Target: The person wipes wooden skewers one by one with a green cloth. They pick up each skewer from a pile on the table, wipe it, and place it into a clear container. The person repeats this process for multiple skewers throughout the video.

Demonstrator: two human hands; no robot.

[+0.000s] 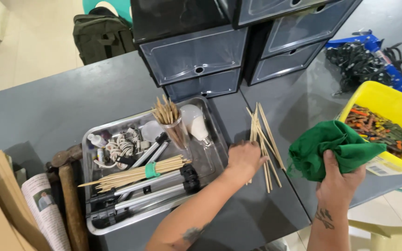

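My left hand (244, 159) rests palm down on the grey table, its fingers on the lower ends of several loose wooden sticks (262, 139) that lie fanned out beside the metal tray (215, 132). My right hand (338, 183) grips a bunched green cloth (331, 146) from below, just right of the sticks. In the tray lie a bundle of sticks bound with a green band (140, 173), a folded tripod (150, 190), a white light bulb (195, 123), a clear cup of short sticks (170, 122), a coiled cable and small bottles.
Dark drawer boxes (201, 60) are stacked at the back. A yellow bin (396, 104) with coloured pegs stands at the right, black cables (361, 60) behind it. A hammer (68, 195), a booklet and cardboard lie at the left. A backpack (101, 37) sits on the floor.
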